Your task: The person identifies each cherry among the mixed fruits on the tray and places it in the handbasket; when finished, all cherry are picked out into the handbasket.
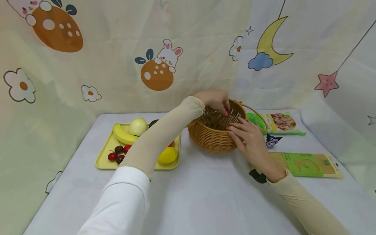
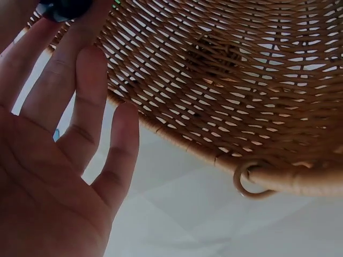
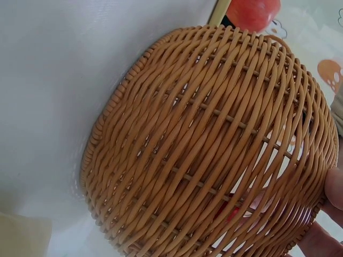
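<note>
My left hand (image 1: 215,99) reaches over the back rim of a brown wicker basket (image 1: 212,140). Its fingertips pinch a small red cherry (image 1: 227,112) above the basket's inside; in the left wrist view the cherry (image 2: 65,7) looks dark and shiny against the light. Slightly bent, the lower fingers (image 2: 120,144) hang by the rim. My right hand (image 1: 249,140) grips the basket's front right rim, fingers over the edge. From the right wrist, the woven side of the basket (image 3: 203,139) fills the view, with fingertips (image 3: 335,187) at its edge.
Left of the basket lies a yellow tray (image 1: 101,161) with a banana (image 1: 123,135), cherries (image 1: 112,156), a lemon (image 1: 168,155) and a pale round fruit (image 1: 138,126). On the right are a green food bag (image 1: 282,122), a small dark figurine (image 1: 272,141) and a noodle pack (image 1: 308,164).
</note>
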The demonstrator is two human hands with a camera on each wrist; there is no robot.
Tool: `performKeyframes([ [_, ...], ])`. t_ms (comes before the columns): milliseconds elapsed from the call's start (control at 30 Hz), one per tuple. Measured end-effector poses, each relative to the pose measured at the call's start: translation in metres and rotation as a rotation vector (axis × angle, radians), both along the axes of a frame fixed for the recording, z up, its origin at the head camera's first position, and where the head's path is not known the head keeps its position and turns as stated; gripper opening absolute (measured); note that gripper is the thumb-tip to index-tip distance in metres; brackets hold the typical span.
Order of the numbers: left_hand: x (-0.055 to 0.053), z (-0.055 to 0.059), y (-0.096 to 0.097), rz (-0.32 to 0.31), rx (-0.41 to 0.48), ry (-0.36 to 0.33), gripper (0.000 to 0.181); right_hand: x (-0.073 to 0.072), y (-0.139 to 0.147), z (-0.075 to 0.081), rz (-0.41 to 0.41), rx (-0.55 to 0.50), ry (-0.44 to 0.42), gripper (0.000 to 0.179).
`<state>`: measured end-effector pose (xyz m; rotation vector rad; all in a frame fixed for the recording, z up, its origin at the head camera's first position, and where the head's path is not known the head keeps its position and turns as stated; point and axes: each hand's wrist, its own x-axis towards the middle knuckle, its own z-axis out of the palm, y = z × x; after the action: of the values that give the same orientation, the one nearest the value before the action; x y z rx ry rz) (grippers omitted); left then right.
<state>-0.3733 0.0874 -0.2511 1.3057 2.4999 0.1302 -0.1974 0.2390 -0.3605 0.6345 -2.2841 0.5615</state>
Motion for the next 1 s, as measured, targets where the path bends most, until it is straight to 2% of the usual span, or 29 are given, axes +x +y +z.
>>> performKeyframes([
  [200, -0.002, -0.002, 0.004, 0.057, -0.031, -0.031, 0.032, -0.001, 0.000, 0.001, 0.000, 0.004, 0.007, 0.023],
  [367, -0.006, -0.011, 0.006, 0.011, -0.038, -0.008, 0.028, -0.002, 0.000, 0.002, -0.002, 0.009, 0.004, 0.022],
  [600, -0.009, -0.028, 0.009, -0.028, 0.016, -0.015, 0.025, -0.002, -0.001, 0.002, 0.001, 0.001, 0.010, 0.022],
  [1000, -0.010, -0.037, 0.014, -0.013, 0.005, -0.035, 0.032, -0.002, 0.001, -0.001, -0.011, 0.000, -0.005, 0.021],
])
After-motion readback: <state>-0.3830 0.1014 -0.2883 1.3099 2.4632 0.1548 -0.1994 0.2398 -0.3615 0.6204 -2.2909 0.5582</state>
